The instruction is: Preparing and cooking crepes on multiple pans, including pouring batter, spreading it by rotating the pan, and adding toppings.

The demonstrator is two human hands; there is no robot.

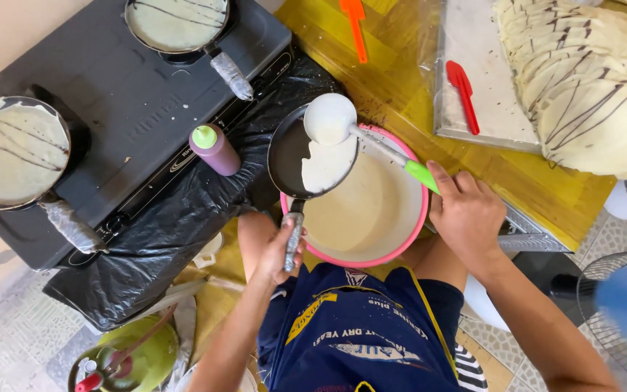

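Observation:
My left hand (279, 250) grips the foil-wrapped handle of a small black frying pan (293, 156), held tilted over a pink-rimmed bowl (408, 232) of pale batter. My right hand (466, 214) holds the green handle of a white ladle (330, 118), whose scoop is over the pan. Batter (328, 165) covers the right half of the pan. The bowl rests near my lap, and I wear a dark blue apron.
A black two-burner stove (132, 101) at left carries two pans (12, 152) (177, 23) with crepes striped dark. A purple squeeze bottle (215, 149) lies on it. A tray (480, 87) with a stack of finished crepes (589, 80) and a red spatula (463, 93) sits upper right. A fan (622, 312) is at lower right.

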